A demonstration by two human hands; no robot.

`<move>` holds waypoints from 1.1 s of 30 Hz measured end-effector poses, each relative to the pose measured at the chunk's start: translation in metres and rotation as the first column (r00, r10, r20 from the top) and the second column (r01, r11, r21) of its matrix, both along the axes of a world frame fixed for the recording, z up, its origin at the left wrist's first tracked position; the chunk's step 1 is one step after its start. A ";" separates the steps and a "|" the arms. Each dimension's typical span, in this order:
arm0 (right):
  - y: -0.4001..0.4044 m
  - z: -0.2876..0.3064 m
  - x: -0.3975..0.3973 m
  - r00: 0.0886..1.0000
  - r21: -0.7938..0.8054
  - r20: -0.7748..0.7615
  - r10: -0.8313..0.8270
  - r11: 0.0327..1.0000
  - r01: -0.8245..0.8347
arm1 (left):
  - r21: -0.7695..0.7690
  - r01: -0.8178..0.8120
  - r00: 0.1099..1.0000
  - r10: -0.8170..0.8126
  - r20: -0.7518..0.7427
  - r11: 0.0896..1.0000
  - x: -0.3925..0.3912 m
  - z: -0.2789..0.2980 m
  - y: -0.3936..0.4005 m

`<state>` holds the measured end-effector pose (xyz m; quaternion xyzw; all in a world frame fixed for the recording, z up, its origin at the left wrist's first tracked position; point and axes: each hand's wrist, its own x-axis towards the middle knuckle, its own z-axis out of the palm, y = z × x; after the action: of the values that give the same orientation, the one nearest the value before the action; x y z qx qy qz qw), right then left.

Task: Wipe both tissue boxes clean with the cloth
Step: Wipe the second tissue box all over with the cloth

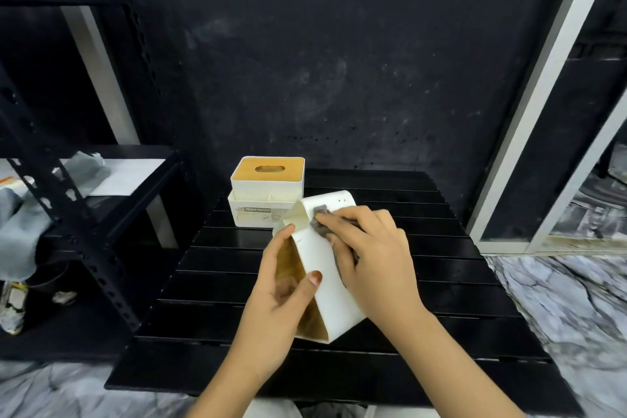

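A white tissue box [327,285] lies tilted on its side over the black slatted table [441,282], its wooden lid facing left. My left hand [278,299] grips it from the left, thumb on the white face and fingers on the lid side. On the upper part of that white face my right hand [369,258] presses a grey cloth [320,219], with the fingers lying over the cloth. A second white tissue box [266,192] with a wooden slotted top and a "TISSUE HOLDER" label stands upright just behind.
A black metal rack [78,200] stands to the left, holding grey cloths and a white sheet on its shelf. Behind the table is a dark wall. A white-framed panel [529,146] leans at the right, and marbled floor surrounds the table.
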<state>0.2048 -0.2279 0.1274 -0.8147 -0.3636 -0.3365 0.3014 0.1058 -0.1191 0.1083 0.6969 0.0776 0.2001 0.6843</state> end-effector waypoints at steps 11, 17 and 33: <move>-0.002 -0.002 0.011 0.998 0.103 -0.043 -0.054 0.993 0.058 | -0.011 0.026 1.000 -0.025 0.005 1.000 0.000 -0.001 -0.001; 0.013 0.011 0.009 1.000 0.029 -0.021 0.009 1.000 -0.008 | -0.007 0.022 1.000 -0.022 0.010 1.000 0.001 0.002 0.001; -0.016 -0.006 0.025 0.990 0.102 -0.136 -0.024 0.994 0.038 | -0.020 0.043 0.999 -0.043 -0.007 0.999 0.000 0.001 0.004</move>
<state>0.2302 -0.2442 0.1213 -0.8242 -0.3118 -0.3040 0.3620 0.1062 -0.1155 0.1091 0.6924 0.0671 0.1820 0.6950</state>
